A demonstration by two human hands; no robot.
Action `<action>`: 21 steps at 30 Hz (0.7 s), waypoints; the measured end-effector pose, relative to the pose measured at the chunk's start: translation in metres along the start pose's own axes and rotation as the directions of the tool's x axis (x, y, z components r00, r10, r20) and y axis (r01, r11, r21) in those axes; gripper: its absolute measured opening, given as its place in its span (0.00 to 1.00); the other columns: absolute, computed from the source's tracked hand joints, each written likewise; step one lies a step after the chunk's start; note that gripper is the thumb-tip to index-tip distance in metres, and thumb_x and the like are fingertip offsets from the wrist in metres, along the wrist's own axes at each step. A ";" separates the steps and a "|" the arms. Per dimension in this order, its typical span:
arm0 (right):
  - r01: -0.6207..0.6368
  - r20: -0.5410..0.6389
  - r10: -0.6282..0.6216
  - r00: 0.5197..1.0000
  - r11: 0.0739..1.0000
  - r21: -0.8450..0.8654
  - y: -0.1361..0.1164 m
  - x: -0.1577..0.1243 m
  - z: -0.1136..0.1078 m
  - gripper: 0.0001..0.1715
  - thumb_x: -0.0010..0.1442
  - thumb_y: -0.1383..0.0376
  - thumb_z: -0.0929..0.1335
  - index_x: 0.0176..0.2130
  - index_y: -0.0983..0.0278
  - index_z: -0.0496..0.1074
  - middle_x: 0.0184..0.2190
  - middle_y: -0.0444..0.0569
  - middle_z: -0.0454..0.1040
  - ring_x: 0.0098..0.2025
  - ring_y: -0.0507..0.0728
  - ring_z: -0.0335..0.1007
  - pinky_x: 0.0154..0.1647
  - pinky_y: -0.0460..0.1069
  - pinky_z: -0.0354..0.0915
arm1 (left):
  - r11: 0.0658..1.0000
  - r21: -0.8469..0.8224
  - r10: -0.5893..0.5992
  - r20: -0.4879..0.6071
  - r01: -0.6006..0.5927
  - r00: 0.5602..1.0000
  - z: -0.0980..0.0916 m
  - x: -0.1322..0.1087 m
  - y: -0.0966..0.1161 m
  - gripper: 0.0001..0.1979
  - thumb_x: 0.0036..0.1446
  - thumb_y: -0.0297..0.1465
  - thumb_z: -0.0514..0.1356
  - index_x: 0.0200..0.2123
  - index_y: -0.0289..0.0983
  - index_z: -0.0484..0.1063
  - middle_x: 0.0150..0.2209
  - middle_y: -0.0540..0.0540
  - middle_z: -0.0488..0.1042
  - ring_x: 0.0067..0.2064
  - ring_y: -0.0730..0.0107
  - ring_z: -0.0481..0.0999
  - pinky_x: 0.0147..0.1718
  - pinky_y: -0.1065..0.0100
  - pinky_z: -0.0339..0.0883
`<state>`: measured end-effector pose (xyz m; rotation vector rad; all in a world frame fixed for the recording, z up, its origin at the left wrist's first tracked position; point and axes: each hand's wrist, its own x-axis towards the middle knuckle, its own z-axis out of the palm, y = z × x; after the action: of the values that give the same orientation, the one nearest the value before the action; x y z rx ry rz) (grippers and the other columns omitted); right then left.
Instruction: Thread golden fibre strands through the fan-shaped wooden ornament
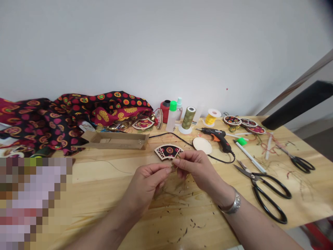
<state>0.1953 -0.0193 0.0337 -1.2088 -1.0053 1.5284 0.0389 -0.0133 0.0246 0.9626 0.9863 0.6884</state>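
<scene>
My left hand (152,178) and my right hand (194,166) meet fingertip to fingertip above the middle of the table. Both are closed in a pinch on thin olive-green thread (177,160), whose finer details are hidden by the fingers. Just beyond them lies a fan-shaped ornament (169,151) with a pale wooden frame and dark patterned fabric inside; whether the thread is joined to it I cannot tell. A round cream disc (202,146) rests behind my right hand. Loose thread strands and dark scraps are scattered on the wood below the hands.
An open cardboard box (117,140) stands behind on the left, near heaped patterned fabric (104,107). Along the wall are a green-capped bottle (171,116), an olive thread cone (188,118) and a yellow spool (211,118). A glue gun (217,137) and large scissors (267,191) lie right.
</scene>
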 end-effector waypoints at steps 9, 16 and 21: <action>0.050 -0.064 -0.059 0.996 0.991 -0.125 -0.003 -0.001 0.003 0.12 0.48 0.62 0.69 0.20 0.67 0.68 0.13 0.39 0.60 0.16 0.45 0.50 0.16 0.43 0.47 | 0.989 0.137 0.052 -0.042 -0.045 0.998 0.000 -0.001 0.004 0.11 0.48 0.36 0.60 0.31 0.36 0.77 0.18 0.52 0.62 0.22 0.77 0.56 0.19 0.74 0.46; 0.027 -0.026 -0.031 0.999 0.989 -0.143 -0.001 0.001 0.001 0.12 0.48 0.61 0.69 0.23 0.67 0.68 0.15 0.39 0.59 0.18 0.45 0.48 0.18 0.43 0.46 | 0.979 0.186 0.095 -0.068 -0.081 0.993 -0.001 0.000 0.000 0.11 0.48 0.36 0.59 0.32 0.37 0.77 0.20 0.51 0.67 0.24 0.75 0.59 0.23 0.74 0.52; -0.034 0.021 0.037 0.999 0.994 -0.106 0.006 0.003 -0.001 0.16 0.48 0.56 0.69 0.26 0.68 0.71 0.14 0.38 0.58 0.16 0.45 0.46 0.16 0.43 0.42 | 0.991 0.119 0.077 -0.065 -0.069 0.995 -0.001 0.001 -0.003 0.13 0.49 0.37 0.59 0.33 0.36 0.77 0.17 0.53 0.62 0.21 0.77 0.55 0.21 0.75 0.48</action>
<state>0.1953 -0.0177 0.0270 -1.2911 -1.0970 1.5363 0.0381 -0.0134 0.0217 1.0872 1.0662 0.7360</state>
